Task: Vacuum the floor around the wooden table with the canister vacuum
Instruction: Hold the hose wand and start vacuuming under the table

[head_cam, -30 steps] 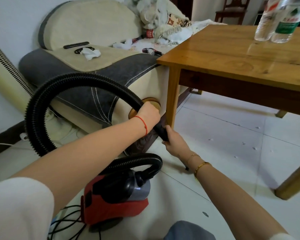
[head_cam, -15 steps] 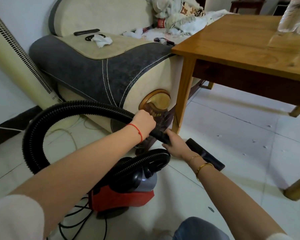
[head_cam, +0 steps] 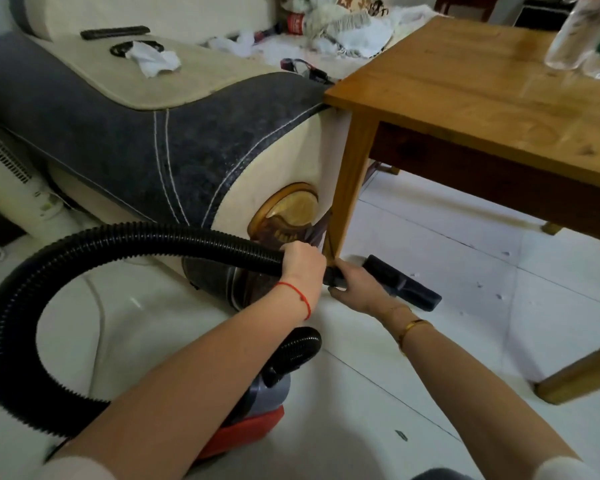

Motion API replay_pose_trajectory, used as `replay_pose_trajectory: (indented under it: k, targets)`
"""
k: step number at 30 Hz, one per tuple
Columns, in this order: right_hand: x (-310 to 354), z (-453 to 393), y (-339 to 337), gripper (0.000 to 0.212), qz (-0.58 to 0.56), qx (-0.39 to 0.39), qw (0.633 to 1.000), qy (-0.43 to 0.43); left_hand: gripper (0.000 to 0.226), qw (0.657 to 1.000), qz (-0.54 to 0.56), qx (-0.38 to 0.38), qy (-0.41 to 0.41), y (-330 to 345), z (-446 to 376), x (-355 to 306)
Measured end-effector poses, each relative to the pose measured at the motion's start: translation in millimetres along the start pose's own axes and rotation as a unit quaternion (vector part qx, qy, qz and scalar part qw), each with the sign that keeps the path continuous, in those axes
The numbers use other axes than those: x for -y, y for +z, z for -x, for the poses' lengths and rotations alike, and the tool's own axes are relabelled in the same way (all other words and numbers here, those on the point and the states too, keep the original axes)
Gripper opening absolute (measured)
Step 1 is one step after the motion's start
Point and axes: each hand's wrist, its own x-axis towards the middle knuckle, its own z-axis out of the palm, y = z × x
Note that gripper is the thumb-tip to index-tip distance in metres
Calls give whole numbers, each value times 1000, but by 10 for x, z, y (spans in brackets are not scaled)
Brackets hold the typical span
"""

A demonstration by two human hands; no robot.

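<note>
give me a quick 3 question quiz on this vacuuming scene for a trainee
1. True or false: the floor nozzle is lying on the wooden table.
2. Which hand grips the ribbed black hose? A) left hand B) right hand C) neither
3. Fill in: the canister vacuum has a ____ base.

Key:
1. False. The nozzle is down on the white tiled floor, beside the table leg.
2. A. The left hand is closed on the hose end; the right hand holds the black tube just behind the nozzle.
3. Red.
</note>
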Motion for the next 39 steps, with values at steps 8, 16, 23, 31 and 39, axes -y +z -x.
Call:
replay_pose_trajectory:
  k: [8,16,23,31,39]
  targets:
    - [-740,-190,-198,22,31,-7,999,-30,17,1000,4,3,13,18,-526,-602]
    - [-1695,-172,-383,13,47,-30,997,-59,19,999,6,-34,-1,-19,-969,-1415]
    - [-2394,-169,-577,16,78,-22,995,-53,25,997,68,-5,32,-237,-1271,-1810]
    - [-2562,-130,-619,16,82,-42,994,-62,24,999,-7,38,3,-477,-1147,-1817]
    - [-2155,37,-420,19,21,-54,991,-121,22,997,-67,29,-31,-457,-601,-1679]
